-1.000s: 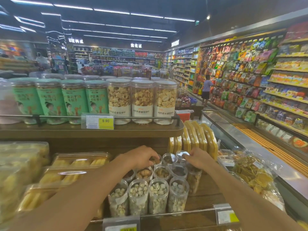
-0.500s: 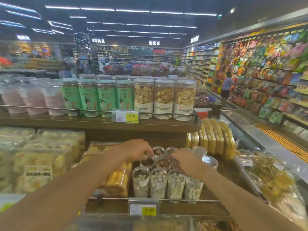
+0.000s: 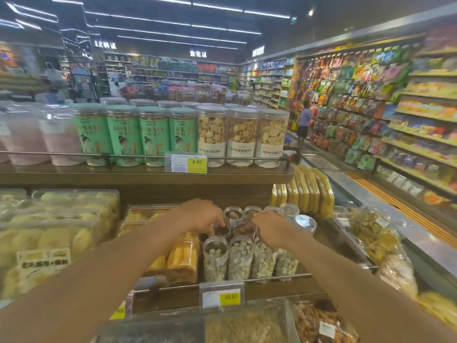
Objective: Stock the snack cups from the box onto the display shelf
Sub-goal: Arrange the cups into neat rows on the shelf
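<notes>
Right, both arms reach over the display shelf [image 3: 279,290], and the snack cups [image 3: 239,259] stand packed on its wooden deck, a front row of four pale-filled ones pressed up to the wire rail [image 3: 277,276] with more rows behind. The left hand [image 3: 201,215] hovers over the second row, its fingers and thumb curled down and pinching the rim of a dark-filled cup [image 3: 221,230]. The right hand [image 3: 273,227] sits just beside it, knuckles up, fingers bent in among the cups; the tips are hidden under the hand, so I cannot tell whether they grasp anything. Crowding the cluster on the left, touching the front row, are orange-yellow snack trays [image 3: 183,259], and beyond them lie clear cake packs [image 3: 49,231]. To the right two loose cups with shiny lids [image 3: 305,222] stand a little apart, near flat yellow packs [image 3: 312,191] set on edge. Overhead, close above the back row, juts the upper shelf [image 3: 148,178], carrying green jars [image 3: 123,134], clear biscuit jars [image 3: 242,134] and pink tubs [image 3: 57,137] behind a bar with a yellow 9.90 tag [image 3: 186,162]. A second price tag [image 3: 222,297] is clipped below the rail, and bagged snacks [image 3: 247,323] fill the bottom edge. Crinkled bags [image 3: 371,233] slump at the right end. Down the aisle a person [image 3: 304,122] faces a wall of hanging packets [image 3: 346,95].
</notes>
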Tool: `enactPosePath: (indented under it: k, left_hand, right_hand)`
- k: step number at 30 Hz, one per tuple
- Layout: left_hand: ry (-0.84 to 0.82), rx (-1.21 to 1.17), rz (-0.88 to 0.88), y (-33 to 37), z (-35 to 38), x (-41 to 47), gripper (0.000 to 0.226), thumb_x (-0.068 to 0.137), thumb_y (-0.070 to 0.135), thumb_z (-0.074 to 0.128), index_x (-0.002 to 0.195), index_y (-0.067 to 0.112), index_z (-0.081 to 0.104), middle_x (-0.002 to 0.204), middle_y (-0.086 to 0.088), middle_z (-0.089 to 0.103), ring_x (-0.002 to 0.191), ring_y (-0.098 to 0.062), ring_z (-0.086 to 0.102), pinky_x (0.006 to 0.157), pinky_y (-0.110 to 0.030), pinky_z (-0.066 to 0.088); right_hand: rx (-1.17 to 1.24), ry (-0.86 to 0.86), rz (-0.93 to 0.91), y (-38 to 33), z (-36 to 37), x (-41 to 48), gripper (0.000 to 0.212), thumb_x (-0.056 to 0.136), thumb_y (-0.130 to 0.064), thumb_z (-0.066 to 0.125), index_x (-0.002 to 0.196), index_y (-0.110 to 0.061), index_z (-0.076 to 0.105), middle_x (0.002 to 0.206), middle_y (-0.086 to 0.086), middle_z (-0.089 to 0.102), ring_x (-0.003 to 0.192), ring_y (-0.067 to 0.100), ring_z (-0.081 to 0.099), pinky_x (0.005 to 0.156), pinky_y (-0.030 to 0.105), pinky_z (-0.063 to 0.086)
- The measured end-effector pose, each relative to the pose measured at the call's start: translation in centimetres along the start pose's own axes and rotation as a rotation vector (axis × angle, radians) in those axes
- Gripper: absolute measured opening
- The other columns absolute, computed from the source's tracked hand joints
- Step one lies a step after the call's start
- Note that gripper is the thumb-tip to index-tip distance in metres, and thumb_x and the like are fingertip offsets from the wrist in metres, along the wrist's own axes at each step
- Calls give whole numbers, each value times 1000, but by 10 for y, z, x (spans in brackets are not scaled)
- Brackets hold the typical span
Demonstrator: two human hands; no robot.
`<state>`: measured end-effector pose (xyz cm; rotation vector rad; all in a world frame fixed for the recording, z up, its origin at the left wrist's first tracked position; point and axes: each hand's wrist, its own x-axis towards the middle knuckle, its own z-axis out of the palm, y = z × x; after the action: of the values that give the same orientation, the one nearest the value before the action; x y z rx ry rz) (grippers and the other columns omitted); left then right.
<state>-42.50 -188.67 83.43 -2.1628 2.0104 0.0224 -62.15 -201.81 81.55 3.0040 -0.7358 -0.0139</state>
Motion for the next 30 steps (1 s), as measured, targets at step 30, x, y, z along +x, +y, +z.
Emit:
enactPosePath:
  k: [30]
  left_hand:
    - [71, -6, 28, -16, 13, -8, 28, 92, 38, 75, 118, 29, 70, 118, 5, 69, 110, -23, 64, 86, -39, 52]
  right_hand:
    - [-132, 18, -78, -8, -7, 9, 26, 98, -41, 62, 122, -37, 72, 117, -13, 66, 116, 16, 52, 92, 36, 38]
